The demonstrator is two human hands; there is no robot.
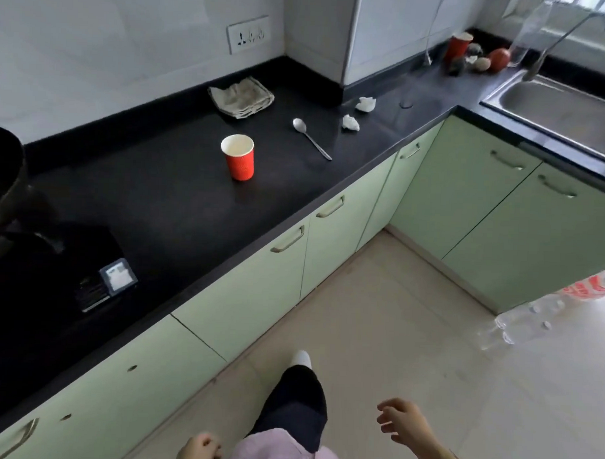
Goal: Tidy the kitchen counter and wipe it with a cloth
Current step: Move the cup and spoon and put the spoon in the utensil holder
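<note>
Black table [178, 197] not yet tidied: left hand [199, 449] and right hand [404, 421] hang empty, fingers [394, 402] loosely curled, so next reach far for red cup [238, 158], spoon [311, 138].

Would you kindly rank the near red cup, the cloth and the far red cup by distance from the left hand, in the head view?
From the left hand:
1. Near cup, centre of the counter.
2. Cloth, behind it.
3. Far cup, far right beside the sink.
</note>
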